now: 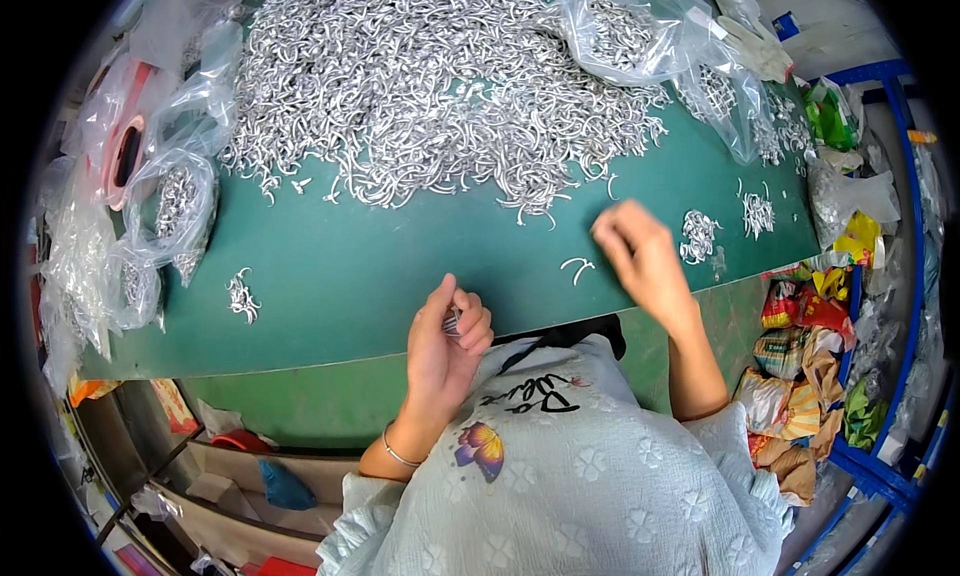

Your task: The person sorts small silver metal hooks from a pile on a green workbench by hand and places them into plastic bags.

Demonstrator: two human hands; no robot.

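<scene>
A large heap of small curved silvery metal pieces (400,86) covers the far part of the green table (330,276). My left hand (450,331), palm turned up near the table's front edge, is closed round a few of these curved metal pieces (452,323). To the right, my right hand (637,251) is over the table with its fingers curled together. It is slightly blurred, and whatever is between its fingertips is hidden. Just left of it lie two loose curved pieces (577,268), apart from the heap.
Small piles of the pieces lie at the right (699,237), farther right (759,214) and at the left (242,297). Clear plastic bags of pieces stand at the left (180,206) and far right (630,36). A blue shelf frame (880,446) holds colourful packages (795,366).
</scene>
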